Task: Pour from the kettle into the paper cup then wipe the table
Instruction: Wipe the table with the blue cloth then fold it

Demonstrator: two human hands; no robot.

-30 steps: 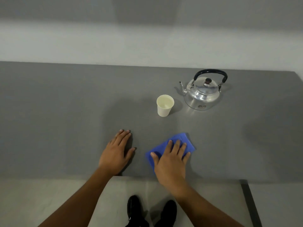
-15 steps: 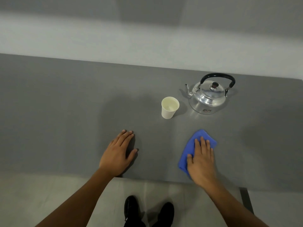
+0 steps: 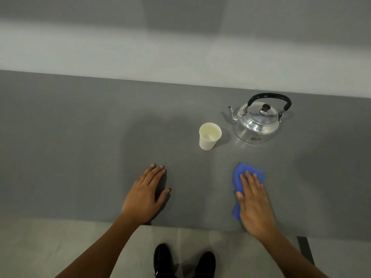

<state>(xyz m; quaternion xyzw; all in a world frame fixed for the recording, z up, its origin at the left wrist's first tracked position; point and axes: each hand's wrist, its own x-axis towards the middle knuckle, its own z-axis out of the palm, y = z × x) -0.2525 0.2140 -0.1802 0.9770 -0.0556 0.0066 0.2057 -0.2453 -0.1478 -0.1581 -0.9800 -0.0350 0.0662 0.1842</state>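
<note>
A shiny metal kettle (image 3: 256, 125) with a black handle stands upright at the back right of the grey table (image 3: 70, 137), spout pointing left. Left of it stands a white paper cup (image 3: 208, 137) with liquid inside. A blue cloth (image 3: 244, 173) lies near the front edge under my right hand (image 3: 254, 203), which presses flat on it with fingers extended. My left hand (image 3: 146, 194) rests palm down on the bare table, fingers apart, holding nothing.
The table's front edge runs just below my wrists; the floor and two black shoes (image 3: 184, 261) show beneath. A pale wall (image 3: 180, 57) borders the far edge. A dark table leg (image 3: 305, 249) shows at the lower right.
My right hand has slid the blue cloth to the right along the front of the table, then held near there. My left hand, the cup and the kettle stayed put.
</note>
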